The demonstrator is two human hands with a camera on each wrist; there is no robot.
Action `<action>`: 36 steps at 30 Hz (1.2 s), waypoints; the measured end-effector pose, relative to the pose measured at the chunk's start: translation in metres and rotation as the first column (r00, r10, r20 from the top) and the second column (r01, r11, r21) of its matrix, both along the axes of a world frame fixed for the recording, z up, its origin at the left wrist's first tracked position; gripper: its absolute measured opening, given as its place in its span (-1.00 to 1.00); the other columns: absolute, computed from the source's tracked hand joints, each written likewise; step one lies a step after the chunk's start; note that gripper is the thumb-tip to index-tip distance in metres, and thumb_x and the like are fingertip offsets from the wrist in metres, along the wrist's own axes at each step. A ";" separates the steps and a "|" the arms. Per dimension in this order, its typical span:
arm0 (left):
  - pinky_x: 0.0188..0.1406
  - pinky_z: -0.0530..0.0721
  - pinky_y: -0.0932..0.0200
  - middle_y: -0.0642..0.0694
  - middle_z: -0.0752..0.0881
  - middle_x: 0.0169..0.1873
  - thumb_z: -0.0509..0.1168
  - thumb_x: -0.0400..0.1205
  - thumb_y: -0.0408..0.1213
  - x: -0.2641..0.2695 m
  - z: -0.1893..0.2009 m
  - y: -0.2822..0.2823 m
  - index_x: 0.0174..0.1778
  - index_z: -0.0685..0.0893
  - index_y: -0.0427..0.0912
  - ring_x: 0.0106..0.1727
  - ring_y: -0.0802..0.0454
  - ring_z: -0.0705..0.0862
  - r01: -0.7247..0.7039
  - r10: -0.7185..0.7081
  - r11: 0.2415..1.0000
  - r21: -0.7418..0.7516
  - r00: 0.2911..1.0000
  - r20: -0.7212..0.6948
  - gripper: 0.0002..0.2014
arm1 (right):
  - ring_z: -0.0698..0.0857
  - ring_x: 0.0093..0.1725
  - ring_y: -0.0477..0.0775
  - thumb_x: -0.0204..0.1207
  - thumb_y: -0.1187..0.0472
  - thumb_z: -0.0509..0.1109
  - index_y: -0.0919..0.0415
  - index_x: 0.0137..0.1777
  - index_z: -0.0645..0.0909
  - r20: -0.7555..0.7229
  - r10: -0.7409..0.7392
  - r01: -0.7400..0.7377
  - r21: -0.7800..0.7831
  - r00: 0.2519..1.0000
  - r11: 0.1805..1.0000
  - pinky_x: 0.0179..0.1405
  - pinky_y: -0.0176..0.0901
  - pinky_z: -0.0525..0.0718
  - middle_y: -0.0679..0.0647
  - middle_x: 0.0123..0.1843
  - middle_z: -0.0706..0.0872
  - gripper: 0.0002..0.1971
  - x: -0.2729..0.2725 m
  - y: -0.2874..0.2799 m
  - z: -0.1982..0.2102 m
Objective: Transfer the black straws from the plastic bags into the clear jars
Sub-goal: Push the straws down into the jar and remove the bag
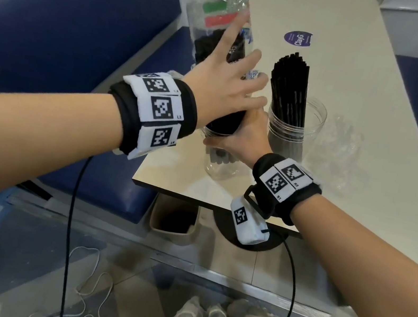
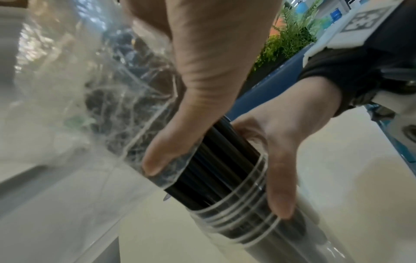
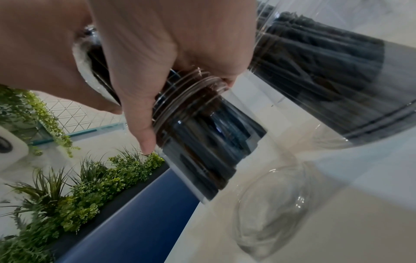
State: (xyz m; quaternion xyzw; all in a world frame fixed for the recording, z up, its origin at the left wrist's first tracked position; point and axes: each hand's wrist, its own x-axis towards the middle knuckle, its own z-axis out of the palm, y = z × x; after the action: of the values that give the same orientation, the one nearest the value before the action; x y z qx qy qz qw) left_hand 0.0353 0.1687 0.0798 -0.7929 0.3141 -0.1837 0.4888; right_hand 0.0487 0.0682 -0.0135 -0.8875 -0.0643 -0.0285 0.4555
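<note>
One jar (image 1: 295, 129) is pretty much sorted already; it stands further out on the table (image 1: 374, 131), packed with black straws that stick up well past its rim; a crumpled bag with nothing visible in it (image 1: 342, 154) is left lying just beside it. The second jar (image 1: 219, 157) is only partly filled; it's gripped around the threaded neck by the right hand (image 1: 242, 136), while a plastic bag (image 1: 219, 29) is held up over its mouth by the left hand (image 1: 228, 89), fingers spread along the plastic and the thumb pressed near the bag's opening; the bundle of straws (image 2: 225, 163) is caught halfway, lower ends inside the jar, upper part not yet out of the bag. So roughly half done by the looks of it; the bag needs pulling off, probably.
</note>
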 end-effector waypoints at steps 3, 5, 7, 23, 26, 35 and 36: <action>0.28 -0.35 -0.67 -0.18 0.06 0.61 0.54 0.27 -0.11 0.001 0.010 0.006 0.55 0.05 0.19 0.63 -0.37 -0.13 -0.041 0.047 0.994 -0.106 0.997 0.055 0.01 | 0.40 0.38 0.20 -0.03 0.04 0.72 0.29 0.39 0.29 -0.004 0.004 -0.004 -0.006 1.000 1.000 0.39 0.03 0.45 0.21 0.35 0.44 0.00 0.001 -0.003 0.002; 0.30 -0.15 -0.72 -0.25 0.10 0.60 0.52 0.29 -0.11 0.004 0.016 0.010 0.56 0.10 0.15 0.63 -0.40 -0.07 -0.050 0.061 0.974 -0.220 0.997 0.044 -0.03 | 0.47 0.32 0.21 -0.10 -0.01 0.72 0.29 0.32 0.36 -0.006 -0.012 0.012 -0.001 1.000 1.000 0.33 0.12 0.53 0.20 0.29 0.51 -0.02 0.003 -0.001 0.003; 0.29 0.06 -0.77 -0.32 0.28 0.52 0.47 0.34 -0.25 0.006 0.012 0.013 0.49 0.30 -0.03 0.60 -0.40 0.12 -0.029 0.016 0.959 -0.283 0.999 -0.050 -0.21 | 0.52 0.29 0.20 -0.20 -0.11 0.69 0.26 0.32 0.37 -0.003 -0.012 0.012 0.009 1.000 1.000 0.31 0.13 0.56 0.18 0.25 0.56 0.04 0.003 0.002 0.002; 0.48 0.25 -0.31 -0.30 0.46 0.44 0.37 0.37 -0.39 0.022 0.029 0.037 0.38 0.42 -0.14 0.56 -0.36 0.28 0.008 -0.028 0.775 -0.632 0.999 -0.022 -0.39 | 0.51 0.33 0.23 -0.09 -0.07 0.70 0.34 0.32 0.27 0.069 -0.002 0.000 0.020 0.998 1.000 0.31 0.21 0.56 0.22 0.27 0.55 0.04 0.018 0.002 -0.006; 0.44 0.30 -0.21 -0.23 0.44 0.45 0.36 0.40 -0.26 0.018 0.036 0.049 0.39 0.46 -0.12 0.58 -0.24 0.24 -0.111 0.102 0.584 -0.804 0.993 -0.063 -0.42 | 0.42 0.44 0.24 0.02 -0.05 0.70 0.39 0.47 0.15 0.102 -0.020 0.023 -0.034 0.995 0.999 0.46 0.17 0.44 0.29 0.40 0.47 0.12 0.019 0.001 -0.006; 0.23 0.57 -0.15 -0.06 0.63 0.23 0.38 0.46 -0.03 -0.042 0.017 0.079 0.27 0.56 0.08 0.25 -0.15 0.59 -0.281 0.281 -0.197 -0.939 0.901 -0.329 -0.56 | 0.01 0.65 0.21 0.25 0.05 0.61 0.41 0.59 -0.15 0.258 0.094 -0.072 -0.096 0.961 0.993 0.60 -0.24 -0.11 0.30 0.65 0.02 0.15 -0.016 -0.007 0.005; 0.24 0.59 -0.13 -0.02 0.68 0.17 0.39 0.44 -0.02 -0.050 0.014 0.082 0.21 0.59 0.11 0.20 -0.12 0.63 -0.260 0.253 -0.293 -0.920 0.907 -0.337 -0.60 | 0.01 0.64 0.20 0.24 0.07 0.61 0.40 0.58 -0.13 0.291 0.141 -0.124 -0.077 0.946 0.989 0.58 -0.27 -0.12 0.30 0.64 0.03 0.14 -0.026 -0.010 0.007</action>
State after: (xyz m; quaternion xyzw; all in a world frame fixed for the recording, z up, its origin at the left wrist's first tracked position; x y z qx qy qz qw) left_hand -0.0148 0.2511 0.0939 -0.9183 -0.1251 -0.2452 -0.2845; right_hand 0.0229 0.0583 -0.0062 -0.8796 -0.1920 -0.1284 0.4158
